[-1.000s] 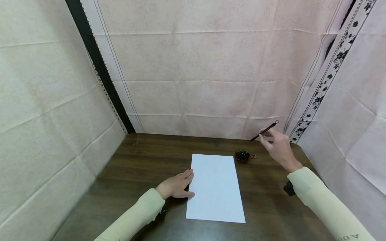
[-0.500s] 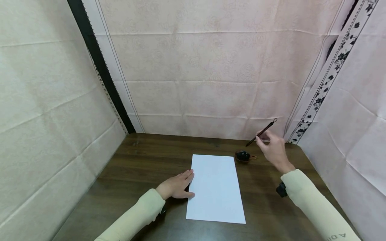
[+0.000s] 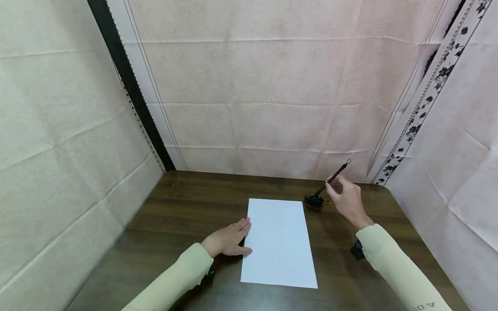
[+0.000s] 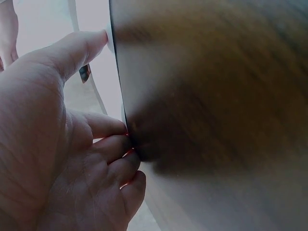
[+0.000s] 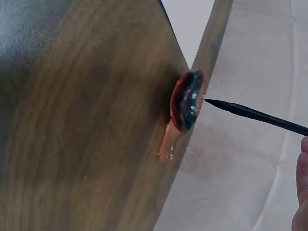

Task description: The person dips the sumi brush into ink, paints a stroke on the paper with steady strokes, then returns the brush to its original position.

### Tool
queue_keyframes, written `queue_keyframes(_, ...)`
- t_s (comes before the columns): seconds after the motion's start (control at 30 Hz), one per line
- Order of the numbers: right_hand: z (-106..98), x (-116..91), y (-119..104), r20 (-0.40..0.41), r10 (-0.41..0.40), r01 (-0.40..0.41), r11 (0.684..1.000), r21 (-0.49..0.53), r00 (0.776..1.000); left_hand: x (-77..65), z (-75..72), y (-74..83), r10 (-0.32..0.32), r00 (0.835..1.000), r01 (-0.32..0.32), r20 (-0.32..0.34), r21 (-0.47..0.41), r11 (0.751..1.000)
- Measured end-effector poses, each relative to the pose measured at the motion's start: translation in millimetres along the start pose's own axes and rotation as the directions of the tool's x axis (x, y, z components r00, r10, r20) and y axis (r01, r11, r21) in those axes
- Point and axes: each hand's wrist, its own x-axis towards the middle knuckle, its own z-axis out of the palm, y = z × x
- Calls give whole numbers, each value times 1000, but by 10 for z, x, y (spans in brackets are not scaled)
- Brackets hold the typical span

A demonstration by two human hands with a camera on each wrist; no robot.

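Note:
A dark writing brush (image 3: 339, 172) with a hanging loop at its top end is pinched in my right hand (image 3: 348, 202). It slants down to the left, its tip at the small brown dish (image 5: 167, 140) of black ink (image 3: 313, 200). In the right wrist view the pointed bristles (image 5: 226, 105) show just beside that dish. White paper (image 3: 278, 248) lies upright before me, left of the ink. My left hand (image 3: 227, 239) rests on the paper's left edge, fingers extended; the left wrist view shows its thumb and fingertips along that edge.
A dark wooden table (image 3: 186, 216) bears everything. Pale cloth walls (image 3: 249, 108) enclose it at the back and both sides, with a black strip (image 3: 132, 86) at the left corner. The back cloth stands close behind the brush.
My right hand has moved left and down with the brush, bringing its tip from above the table's far edge to the ink. My left hand and the paper have stayed put.

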Motion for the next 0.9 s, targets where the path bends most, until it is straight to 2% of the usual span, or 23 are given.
queue_keyframes(0.33,141,-113,53,11,10,-10,1000,7,1000,-6,-7,7,0,1000,0,-1,5,1000)
queue_keyframes(0.9,243,-159,92,31,33,-33,999,0,999,-11,-9,5,5,1000,-5,-4,-14,1000)
